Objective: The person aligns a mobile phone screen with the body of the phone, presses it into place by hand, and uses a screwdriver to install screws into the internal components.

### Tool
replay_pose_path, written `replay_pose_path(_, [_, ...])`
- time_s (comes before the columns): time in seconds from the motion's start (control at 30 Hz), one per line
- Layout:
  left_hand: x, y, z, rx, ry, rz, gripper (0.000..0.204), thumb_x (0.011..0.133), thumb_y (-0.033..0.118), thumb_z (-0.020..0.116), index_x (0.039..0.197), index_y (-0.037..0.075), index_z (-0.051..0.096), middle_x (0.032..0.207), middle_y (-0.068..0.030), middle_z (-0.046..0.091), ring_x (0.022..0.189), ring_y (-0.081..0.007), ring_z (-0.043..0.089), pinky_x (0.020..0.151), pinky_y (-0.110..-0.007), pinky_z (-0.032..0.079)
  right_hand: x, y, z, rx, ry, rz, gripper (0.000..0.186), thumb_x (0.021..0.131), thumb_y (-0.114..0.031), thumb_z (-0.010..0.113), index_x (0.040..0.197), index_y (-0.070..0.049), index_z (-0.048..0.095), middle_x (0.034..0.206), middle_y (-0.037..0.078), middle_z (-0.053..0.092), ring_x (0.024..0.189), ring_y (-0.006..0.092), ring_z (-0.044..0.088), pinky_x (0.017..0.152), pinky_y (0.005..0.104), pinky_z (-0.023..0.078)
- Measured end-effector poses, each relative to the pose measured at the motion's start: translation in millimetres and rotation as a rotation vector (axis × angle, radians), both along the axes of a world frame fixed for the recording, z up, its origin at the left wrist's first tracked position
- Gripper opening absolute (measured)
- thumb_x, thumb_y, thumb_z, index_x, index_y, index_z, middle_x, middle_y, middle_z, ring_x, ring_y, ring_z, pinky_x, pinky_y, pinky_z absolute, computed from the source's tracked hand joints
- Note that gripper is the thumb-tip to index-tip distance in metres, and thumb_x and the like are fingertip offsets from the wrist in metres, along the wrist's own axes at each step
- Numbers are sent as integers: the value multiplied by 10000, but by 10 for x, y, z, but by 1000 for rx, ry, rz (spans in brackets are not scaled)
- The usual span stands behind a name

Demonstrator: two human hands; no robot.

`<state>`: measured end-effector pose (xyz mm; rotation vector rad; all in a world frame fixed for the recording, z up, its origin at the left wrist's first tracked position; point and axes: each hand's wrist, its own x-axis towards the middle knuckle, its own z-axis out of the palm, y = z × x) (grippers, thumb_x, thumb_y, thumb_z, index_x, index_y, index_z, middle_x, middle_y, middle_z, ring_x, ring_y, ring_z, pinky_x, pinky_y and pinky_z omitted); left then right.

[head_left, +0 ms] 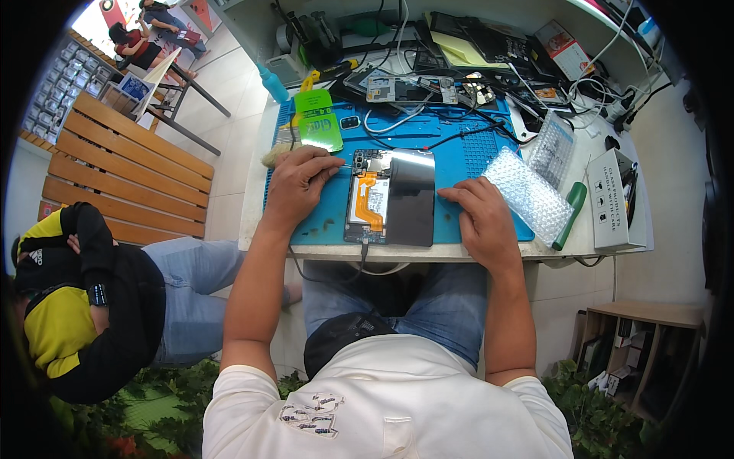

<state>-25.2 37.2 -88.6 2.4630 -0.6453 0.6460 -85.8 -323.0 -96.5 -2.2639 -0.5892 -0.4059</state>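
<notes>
An opened phone lies on the blue work mat, its battery, orange flex cable and upper board exposed. A dark glossy panel adjoins it on the right. From the phone's lower edge a plugged-in cable runs down over the table edge. My left hand is closed in a pinch at the phone's upper left; something thin and pale shows at its fingertips, too small to name. Beside the panel's right edge, my right hand rests with fingers loosely bent and apart, holding nothing visible.
Bubble wrap, a green-handled tool and a white box are at the right. Behind the phone lie a green card, a phone frame and tangled cables. A person sits at the left.
</notes>
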Motion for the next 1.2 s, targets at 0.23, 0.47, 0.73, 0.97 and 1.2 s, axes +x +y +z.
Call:
replay_pose_path(0.23, [-10,12,13,-9,74,8,169,984,169,870,1149,159,910,1142,-83,833,1089,-284,772,993,-413,553,3,-10,-13,-5,-2,3,443,825,93,606,1198,-34,810,1098,135,731,1064,343,663,1013,483,538])
replay_pose_path(0.47, [-8,19,-1,-3,69,9,168,986,168,868,1148,159,910,1146,-82,832,1091,-282,773,989,-415,557,3,-6,-3,-8,6,4,444,826,89,605,1200,-33,810,1109,137,737,1069,345,666,1017,486,539])
replay_pose_path(0.73, [-5,21,-9,-4,47,6,158,982,161,865,1134,158,908,1125,-65,827,1068,-273,770,971,-405,552,1,-1,-6,-6,5,1,445,824,89,603,1199,-33,809,1111,139,739,1068,347,667,1014,492,539])
replay_pose_path(0.97, [-6,-2,4,-16,25,1,144,969,158,863,1107,161,903,1084,-43,820,1021,-275,769,935,-400,551,7,-7,-16,-2,-5,6,445,823,89,601,1198,-33,807,1103,142,735,1068,348,666,1008,490,539])
replay_pose_path(1.2, [-3,-6,12,-15,11,0,141,967,160,866,1103,157,901,1084,-46,818,1025,-272,768,929,-398,549,12,-2,-19,4,-12,4,445,821,98,601,1194,-32,808,1093,139,732,1057,346,665,998,484,544])
